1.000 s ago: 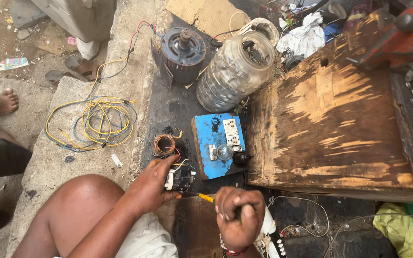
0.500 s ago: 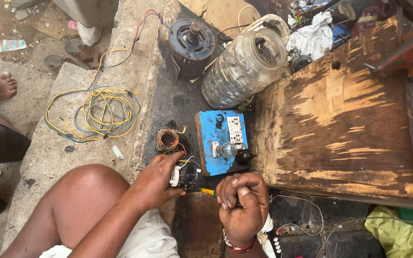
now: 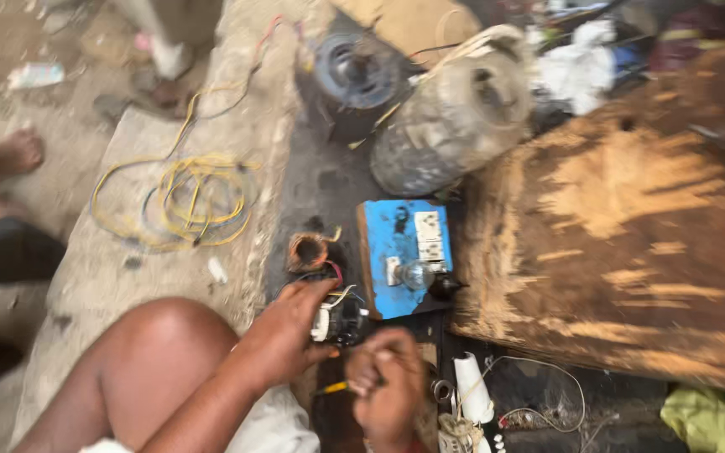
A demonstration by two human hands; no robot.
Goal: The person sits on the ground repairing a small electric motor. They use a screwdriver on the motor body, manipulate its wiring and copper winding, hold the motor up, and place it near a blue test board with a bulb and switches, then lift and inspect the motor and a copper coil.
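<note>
Copper-wound and black, a small motor part (image 3: 339, 317) sits on the dark floor just below a copper coil (image 3: 306, 251) and beside a blue switch board (image 3: 404, 256). The left hand (image 3: 283, 340) grips the part from the left, fingers (image 3: 316, 294) curled over its top. The right hand (image 3: 388, 390) is closed around a yellow-handled tool (image 3: 331, 387) just below the part; the tool's tip is hidden behind the knuckles. Motion blur softens everything, so the part's wiring is hard to read. A worn wooden board (image 3: 623, 226) crowds the right side. Yellow wire (image 3: 182, 201) lies loose on the concrete slab (image 3: 136, 277) to the left, well apart.
</note>
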